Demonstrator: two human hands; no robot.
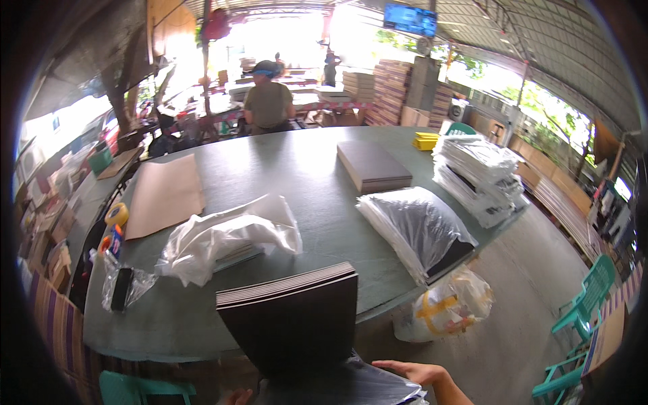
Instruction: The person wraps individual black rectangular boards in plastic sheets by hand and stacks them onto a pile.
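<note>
A thick stack of dark boards [293, 317], its layered pale edges showing along the top, stands tilted on end at the near edge of the green table [297, 169], its broad dark-brown face turned toward the camera. The lower end of the stack sits inside a clear plastic bag [344, 385] that bunches up grey and shiny at the bottom of the frame.

The right hand [415, 371] lies open and flat, fingers extended to the left, palm down on the top of the plastic bag just right of the stack's lower corner, the forearm running off the lower edge. Only the fingertips of the left hand [237, 397] show at the bottom edge, close to the stack's lower left side; whether that hand grips anything cannot be told.

Across the table lie a crumpled white plastic bag [229, 239] over another flat stack, a bagged stack under clear film [415, 229], a bare grey stack of boards [373, 165], a pile of wrapped packs [479, 175] at the far right and a sheet of brown cardboard [164, 194]. A roll of yellow tape [117, 214] sits at the left rim. A person in an olive shirt [268, 101] sits at the far side, back turned. Turquoise plastic chairs [587, 297] stand on the concrete floor to the right.
</note>
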